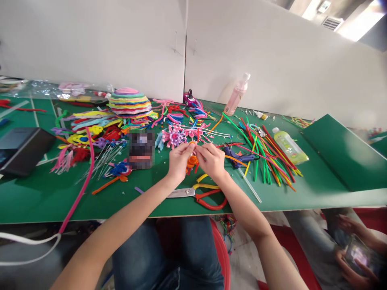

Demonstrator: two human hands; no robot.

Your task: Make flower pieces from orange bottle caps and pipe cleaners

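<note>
My left hand point(179, 162) and my right hand point(212, 159) meet above the table, thumbs and fingertips pinched together. Between them is an orange pipe cleaner point(192, 162), coiled into a small shape below the fingertips, with a bit of orange showing at the left fingertips. A red strip point(198, 135) shows just beyond the hands; whether it is held cannot be made out. Just behind them lies a pink and purple pipe cleaner flower point(174, 137). Scissors point(193, 192) with red and yellow handles lie under my forearms. A blue glue gun point(237, 157) rests right of my right hand.
Loose pipe cleaners point(266, 161) spread at the right, beside a green bottle point(290, 147). A pink bottle point(237, 94) stands by the partition. Striped pipe cleaner bundles point(130, 102) and a black box point(26, 149) are left. Another person's hands point(347, 266) hold a phone.
</note>
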